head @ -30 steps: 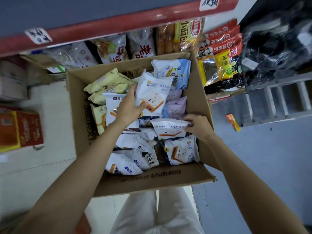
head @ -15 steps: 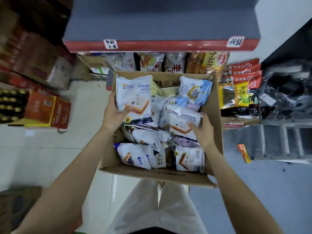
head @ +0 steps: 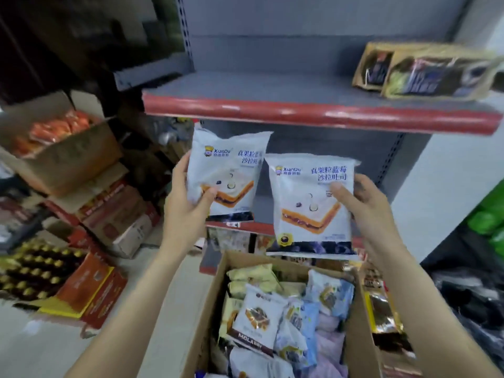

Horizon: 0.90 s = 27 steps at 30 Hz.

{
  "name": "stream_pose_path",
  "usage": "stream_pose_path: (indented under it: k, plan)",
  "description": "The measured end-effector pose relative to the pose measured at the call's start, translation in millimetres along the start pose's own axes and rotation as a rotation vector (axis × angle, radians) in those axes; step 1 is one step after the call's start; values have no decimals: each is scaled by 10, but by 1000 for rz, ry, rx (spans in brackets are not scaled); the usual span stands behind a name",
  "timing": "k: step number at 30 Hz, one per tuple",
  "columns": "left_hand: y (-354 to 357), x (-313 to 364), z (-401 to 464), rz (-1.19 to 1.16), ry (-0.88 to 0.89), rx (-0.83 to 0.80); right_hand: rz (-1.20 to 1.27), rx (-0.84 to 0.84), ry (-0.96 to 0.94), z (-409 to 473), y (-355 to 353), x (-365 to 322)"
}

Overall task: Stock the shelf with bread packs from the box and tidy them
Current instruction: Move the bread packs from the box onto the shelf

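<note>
Head view: left hand (head: 188, 205) holds one bread pack (head: 226, 173) upright, thumb on the front, other fingers hidden behind the left edge. Right hand (head: 365, 211) holds a second pack (head: 311, 203), thumb pressed on its front, fingers curled behind the right edge. Both packs are lifted above the box (head: 207, 301), facing the camera, in front of the gap under the upper shelf (head: 300, 113). The box below holds more mixed packs, near full. That shelf is bare on its left part, with brown bags (head: 425, 75) at far right.

Step in hand, likely: placing both packs on a shelf. To do well: keep them upright, labels out, set them side by side against one end, bottoms flat on the shelf, don't squeeze the bread, let go only once each stands alone. Stocking looks barely begun.
</note>
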<state>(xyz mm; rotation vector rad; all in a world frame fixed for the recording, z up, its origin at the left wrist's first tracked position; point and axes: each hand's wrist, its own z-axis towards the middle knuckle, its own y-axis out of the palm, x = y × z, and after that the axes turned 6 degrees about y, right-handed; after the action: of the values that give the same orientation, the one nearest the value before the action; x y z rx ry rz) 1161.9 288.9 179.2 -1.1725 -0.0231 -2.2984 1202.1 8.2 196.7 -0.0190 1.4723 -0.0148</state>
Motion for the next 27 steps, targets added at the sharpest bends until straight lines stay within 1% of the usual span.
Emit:
stream_pose_path:
  k: [2, 6, 10, 14, 18, 21, 24, 27]
  plan:
    - [-53, 140, 316, -7, 64, -21, 3, 0, -83, 161, 97, -315]
    - [-30, 282, 1012, 37, 183, -86, 40, 57, -210, 498, 281, -856]
    - [152, 378, 1642, 77, 256, -151, 117, 34, -209, 905, 382, -1150]
    - [429, 432, 2241, 19, 199, -151, 292, 53, -179, 1418, 491, -1313]
    - [857, 393, 2779, -156, 123, -168, 379, 160, -201, 1983, 535, -1477]
    - [1249, 266, 3053, -258, 69, -202, 292, 257, -197, 2423, 470, -1485]
    - [1570, 104, 3297, -286, 9, -259, 192, 316, -167, 2788, 400, -1405]
    - [1767, -29, 3525, -298, -52, -251, 85, 355, -222, 3017, 379, -1374]
